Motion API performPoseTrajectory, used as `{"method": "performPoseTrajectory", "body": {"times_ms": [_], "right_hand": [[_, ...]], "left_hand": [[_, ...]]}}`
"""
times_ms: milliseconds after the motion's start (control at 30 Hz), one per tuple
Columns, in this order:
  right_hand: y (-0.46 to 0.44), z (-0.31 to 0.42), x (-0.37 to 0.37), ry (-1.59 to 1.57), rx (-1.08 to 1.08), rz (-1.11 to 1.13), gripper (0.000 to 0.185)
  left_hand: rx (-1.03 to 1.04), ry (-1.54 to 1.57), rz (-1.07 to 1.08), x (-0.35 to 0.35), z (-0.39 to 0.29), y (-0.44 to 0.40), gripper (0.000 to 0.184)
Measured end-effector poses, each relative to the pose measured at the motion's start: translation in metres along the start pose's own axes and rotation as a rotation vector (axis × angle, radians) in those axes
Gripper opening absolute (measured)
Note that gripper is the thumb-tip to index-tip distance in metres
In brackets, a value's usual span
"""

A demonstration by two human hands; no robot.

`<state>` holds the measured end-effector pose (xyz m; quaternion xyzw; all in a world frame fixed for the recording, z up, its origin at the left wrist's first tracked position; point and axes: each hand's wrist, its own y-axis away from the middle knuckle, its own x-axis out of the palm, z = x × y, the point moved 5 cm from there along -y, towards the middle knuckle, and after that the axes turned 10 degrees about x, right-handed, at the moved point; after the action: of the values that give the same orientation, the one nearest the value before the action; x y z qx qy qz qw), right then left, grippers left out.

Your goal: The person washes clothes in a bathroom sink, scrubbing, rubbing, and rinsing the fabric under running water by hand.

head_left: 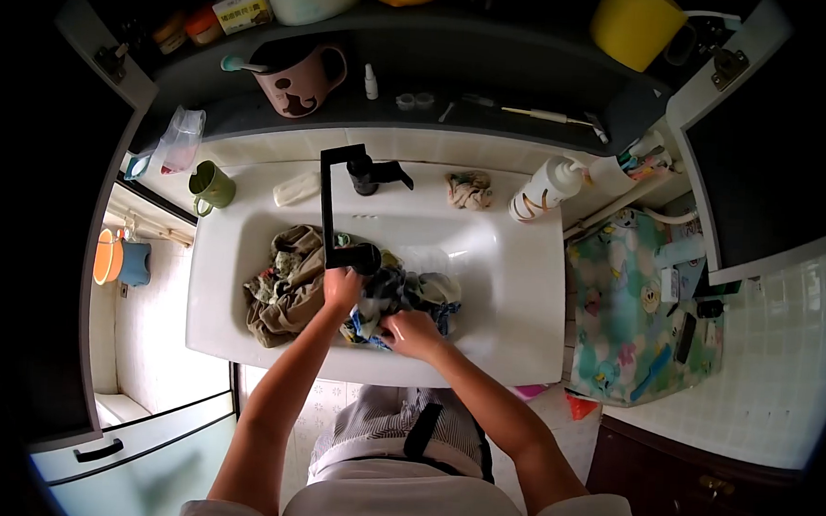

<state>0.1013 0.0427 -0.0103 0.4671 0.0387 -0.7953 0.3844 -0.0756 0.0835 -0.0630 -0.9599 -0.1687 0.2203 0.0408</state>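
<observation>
A dark blue, white and patterned wet garment (pixel 388 294) lies bunched in the white sink (pixel 514 291), under the black faucet (pixel 328 207). My left hand (pixel 341 289) is closed on the garment's left side, right below the spout, which covers part of the fingers. With curled fingers, my right hand (pixel 411 334) grips its near edge. Both hands look wet. Left of them, a heap of brown clothing (pixel 290 284) rests against the basin wall, apart from my right hand.
On the sink's rim stand a green mug (pixel 213 188), a white soap bar (pixel 296 189), a crumpled cloth (pixel 470 190) and a white pump bottle (pixel 545 188). A dark shelf (pixel 346 114) above holds a pink mug (pixel 299 79). Open cabinet doors flank both sides.
</observation>
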Motion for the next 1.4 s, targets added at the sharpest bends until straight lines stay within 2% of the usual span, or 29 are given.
{"method": "performPoseTrajectory", "body": {"times_ms": [100,200,233,333,367,433,467,533,600,633,667,733,767,867,1000,1133,1233,1333,1367,1400], "right_hand": [[0.015,0.006,0.013,0.041,-0.075,-0.028,0.016],[0.028,0.001,0.016,0.075,-0.012,-0.011,0.017],[0.032,-0.004,0.015,0.084,0.012,-0.006,0.018],[0.044,-0.008,-0.012,0.014,0.030,0.078,0.023],[0.035,-0.026,-0.007,-0.123,0.156,0.327,0.029],[0.025,-0.029,-0.047,-0.435,0.154,0.090,0.030],[0.008,-0.047,-0.041,-0.629,0.146,-0.153,0.027],[0.000,-0.027,-0.075,-0.589,0.364,-0.575,0.021],[-0.012,-0.001,-0.073,-0.115,0.205,-0.960,0.018],[-0.019,0.006,-0.058,-0.156,0.180,-0.950,0.017],[-0.024,0.011,-0.035,-0.062,0.172,-0.913,0.018],[-0.020,0.012,-0.007,-0.109,0.190,-0.769,0.023],[-0.011,0.012,-0.003,-0.132,0.177,-0.737,0.026],[0.002,0.007,0.001,-0.115,0.090,-0.818,0.025],[-0.009,-0.010,0.001,-0.164,0.033,-0.843,0.026],[-0.025,-0.024,0.002,-0.088,0.084,-0.785,0.030],[-0.043,-0.034,0.001,-0.104,0.103,-0.790,0.032],[-0.060,-0.045,0.001,-0.112,0.115,-0.770,0.032],[-0.065,-0.049,-0.002,-0.106,0.101,-0.810,0.031],[-0.073,-0.053,-0.005,-0.110,0.103,-0.810,0.030]], "left_hand": [[0.357,-0.350,0.195,0.040,-0.027,-0.041,0.032],[0.173,-0.422,0.700,0.104,0.030,-0.027,0.038],[0.093,-0.465,0.699,0.097,0.007,-0.019,0.037],[0.039,-0.600,0.602,0.066,-0.054,-0.003,0.038],[0.090,-0.627,0.544,0.065,-0.042,0.001,0.033],[0.165,-0.703,0.538,0.051,-0.036,0.008,0.029],[0.204,-0.741,0.536,0.048,-0.035,0.013,0.028],[0.274,-0.707,0.387,0.037,-0.049,0.024,0.024],[0.388,-0.573,0.200,0.026,-0.059,0.039,0.023],[0.347,-0.551,0.234,0.022,-0.063,0.045,0.024],[0.347,-0.621,0.248,0.022,-0.061,0.050,0.027],[0.333,-0.661,0.267,0.018,-0.062,0.061,0.031],[0.431,-0.609,0.212,0.014,-0.069,0.067,0.035],[0.522,-0.594,0.139,0.019,-0.072,0.076,0.035],[0.515,-0.600,0.074,0.031,-0.061,0.070,0.032],[0.524,-0.637,0.095,0.041,-0.049,0.058,0.031],[0.491,-0.636,0.136,0.047,-0.035,0.043,0.035],[0.312,-0.554,0.171,0.062,0.004,0.039,0.036],[0.476,-0.574,0.076,0.066,0.010,0.036,0.037],[0.493,-0.479,0.067,0.065,-0.003,0.022,0.038]]}}
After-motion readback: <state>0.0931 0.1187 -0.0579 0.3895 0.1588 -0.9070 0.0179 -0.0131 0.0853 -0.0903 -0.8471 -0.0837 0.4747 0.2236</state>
